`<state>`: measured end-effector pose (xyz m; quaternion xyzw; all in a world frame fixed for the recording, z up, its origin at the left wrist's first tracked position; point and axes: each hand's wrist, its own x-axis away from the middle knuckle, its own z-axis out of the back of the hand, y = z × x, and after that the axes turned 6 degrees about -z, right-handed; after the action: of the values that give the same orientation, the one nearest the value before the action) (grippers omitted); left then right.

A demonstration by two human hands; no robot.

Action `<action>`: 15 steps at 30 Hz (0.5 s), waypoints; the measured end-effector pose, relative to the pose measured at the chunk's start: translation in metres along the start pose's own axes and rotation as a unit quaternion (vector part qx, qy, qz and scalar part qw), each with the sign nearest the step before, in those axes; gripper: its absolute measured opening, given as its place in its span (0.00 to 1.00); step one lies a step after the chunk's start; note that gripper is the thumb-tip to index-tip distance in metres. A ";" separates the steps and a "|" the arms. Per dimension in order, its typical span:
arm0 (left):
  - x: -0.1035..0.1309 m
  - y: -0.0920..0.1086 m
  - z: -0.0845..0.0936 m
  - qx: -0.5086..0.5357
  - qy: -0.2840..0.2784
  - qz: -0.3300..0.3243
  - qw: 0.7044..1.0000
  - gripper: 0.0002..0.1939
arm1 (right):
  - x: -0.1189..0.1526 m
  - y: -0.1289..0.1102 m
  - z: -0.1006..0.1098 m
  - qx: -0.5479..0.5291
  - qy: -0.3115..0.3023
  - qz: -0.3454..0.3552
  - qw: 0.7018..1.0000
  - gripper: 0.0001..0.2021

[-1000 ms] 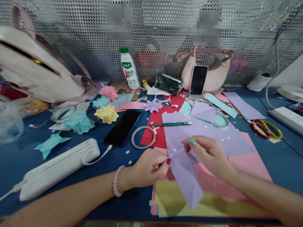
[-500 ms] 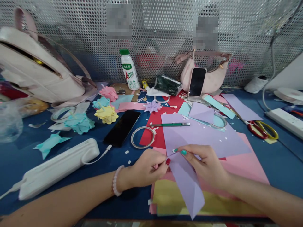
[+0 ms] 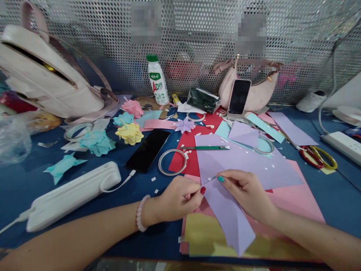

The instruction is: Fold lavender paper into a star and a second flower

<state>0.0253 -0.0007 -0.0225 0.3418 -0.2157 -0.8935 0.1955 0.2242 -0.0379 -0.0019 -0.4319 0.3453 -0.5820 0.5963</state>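
Observation:
Between my two hands hangs a folded piece of lilac paper (image 3: 229, 214), its lower end over yellow and pink sheets. My left hand (image 3: 180, 199) pinches the paper's upper left corner between thumb and curled fingers. At the upper edge, my right hand (image 3: 245, 192) grips the same piece with thumb and forefinger. Beyond the hands lies a large lilac sheet (image 3: 242, 162) with a green craft knife (image 3: 207, 148) resting across it. Beneath the paper are a pink sheet (image 3: 299, 207) and a yellow sheet (image 3: 203, 233).
Rolls of tape (image 3: 172, 162) and a black phone (image 3: 148, 150) lie left of the paper stack. Folded paper flowers (image 3: 97, 140) and a white power strip (image 3: 76, 195) are farther left. Scissors (image 3: 318, 157) lie right. A bottle (image 3: 158, 82) and handbag (image 3: 256, 90) stand behind.
The lower end of the held lilac paper has swung to the right and opened out slightly. Both hands keep their pinch. The whole view has shifted a little.

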 end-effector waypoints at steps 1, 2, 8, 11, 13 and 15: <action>0.000 0.000 0.000 -0.002 0.005 -0.003 1.000 0.20 | 0.000 0.000 0.000 -0.007 -0.004 -0.005 1.000 0.13; 0.000 0.000 0.000 -0.004 0.012 -0.005 1.000 0.20 | 0.000 0.001 0.000 -0.020 -0.012 -0.014 1.000 0.13; -0.002 0.004 0.003 0.023 0.043 0.024 0.999 0.21 | 0.002 0.001 0.001 -0.070 -0.055 -0.092 0.992 0.16; -0.004 0.006 0.004 0.039 0.036 0.032 0.998 0.21 | 0.003 0.000 0.001 -0.062 -0.007 -0.077 0.995 0.14; -0.005 0.006 0.005 0.055 0.034 0.032 0.997 0.21 | 0.002 0.000 0.001 -0.063 0.005 -0.078 0.995 0.14; -0.006 0.006 0.006 0.069 0.030 0.031 0.997 0.21 | 0.001 0.001 0.001 -0.062 0.005 -0.084 0.995 0.15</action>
<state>0.0264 -0.0017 -0.0125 0.3746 -0.2812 -0.8592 0.2057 0.2253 -0.0388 -0.0024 -0.4925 0.3460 -0.6095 0.5160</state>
